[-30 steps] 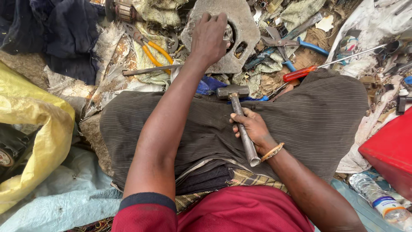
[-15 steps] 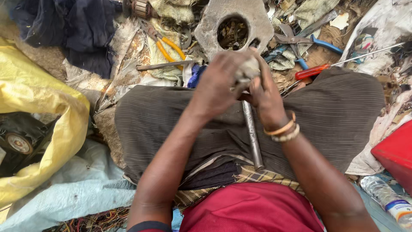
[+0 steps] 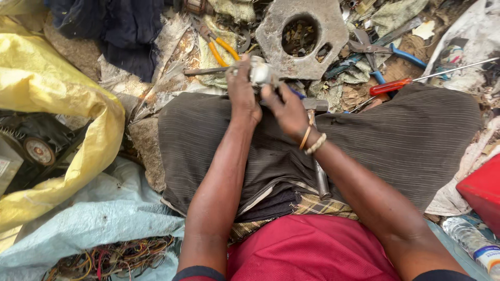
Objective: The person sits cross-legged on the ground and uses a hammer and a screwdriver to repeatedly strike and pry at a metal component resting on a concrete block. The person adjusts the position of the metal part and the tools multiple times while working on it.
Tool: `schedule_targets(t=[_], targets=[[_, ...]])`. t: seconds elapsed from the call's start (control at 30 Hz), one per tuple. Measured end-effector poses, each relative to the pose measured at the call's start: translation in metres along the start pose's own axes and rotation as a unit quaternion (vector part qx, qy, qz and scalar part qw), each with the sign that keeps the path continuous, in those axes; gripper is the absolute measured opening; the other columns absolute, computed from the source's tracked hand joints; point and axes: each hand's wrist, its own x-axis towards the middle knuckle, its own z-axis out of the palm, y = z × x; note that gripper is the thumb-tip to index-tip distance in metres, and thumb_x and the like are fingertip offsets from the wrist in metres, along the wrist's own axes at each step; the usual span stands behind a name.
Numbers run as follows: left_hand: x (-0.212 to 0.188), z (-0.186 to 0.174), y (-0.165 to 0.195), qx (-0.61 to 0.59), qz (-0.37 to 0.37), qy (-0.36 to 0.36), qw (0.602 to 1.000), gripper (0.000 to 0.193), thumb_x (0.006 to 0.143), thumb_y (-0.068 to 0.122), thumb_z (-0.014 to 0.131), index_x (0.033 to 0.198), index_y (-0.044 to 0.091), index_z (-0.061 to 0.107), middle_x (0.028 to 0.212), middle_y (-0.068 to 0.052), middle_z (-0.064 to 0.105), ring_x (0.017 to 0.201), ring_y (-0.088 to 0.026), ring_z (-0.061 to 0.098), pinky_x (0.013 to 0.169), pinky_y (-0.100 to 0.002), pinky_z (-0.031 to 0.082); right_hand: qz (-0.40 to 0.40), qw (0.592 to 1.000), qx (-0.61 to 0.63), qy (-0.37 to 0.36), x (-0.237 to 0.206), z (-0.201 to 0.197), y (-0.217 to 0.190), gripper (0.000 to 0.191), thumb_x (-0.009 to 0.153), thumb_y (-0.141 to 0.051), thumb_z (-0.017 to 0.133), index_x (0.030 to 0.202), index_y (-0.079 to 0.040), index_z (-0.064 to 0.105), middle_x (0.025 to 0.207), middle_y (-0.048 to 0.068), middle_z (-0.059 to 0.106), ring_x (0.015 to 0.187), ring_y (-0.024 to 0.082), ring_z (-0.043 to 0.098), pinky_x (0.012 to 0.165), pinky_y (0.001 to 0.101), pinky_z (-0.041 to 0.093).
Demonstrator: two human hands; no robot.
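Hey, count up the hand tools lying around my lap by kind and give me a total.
Hammer, on the lap: 1
Pliers, yellow handles: 1
Pliers, blue handles: 1
Screwdriver, red handle: 1
Total: 4
Both hands, left hand and right hand, hold a small grey part.

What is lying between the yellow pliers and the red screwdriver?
In the head view, a flat grey metal plate with a big round hole lies between the yellow-handled pliers and the red-handled screwdriver, with blue-handled pliers past it.
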Motion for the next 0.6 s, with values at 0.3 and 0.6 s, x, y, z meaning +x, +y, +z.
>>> schedule_targets(t=[0.3,0.6], targets=[[0.016,0.004,0.024,-0.11,-0.034,-0.038,0.993,0.077,0.073,0.048,0.085,0.129,0.005,0.057,0.114,-0.013,0.065,0.097,-0.024,0.07,0.074,-0.039,0.065,0.156,0.67,-0.697,-0.201,0.031,-0.192,0.022,0.023,0.083,-0.015,0.074,0.102,-0.003,0.08,0.101,0.023,0.076,0.094,0.04,0.076,0.079,0.0509,0.061],[0.036,-0.006,0.021,-0.139,-0.014,-0.013,0.99,0.069,0.071,0.041,0.086,0.127,0.009,0.061,0.118,-0.01,0.069,0.102,-0.023,0.072,0.075,-0.038,0.066,0.177,0.505,-0.784,-0.314,0.049,-0.197,0.044,0.024,0.103,-0.028,0.061,0.116,-0.012,0.073,0.11,0.013,0.079,0.097,0.026,0.079,0.076,0.0405,0.068]])
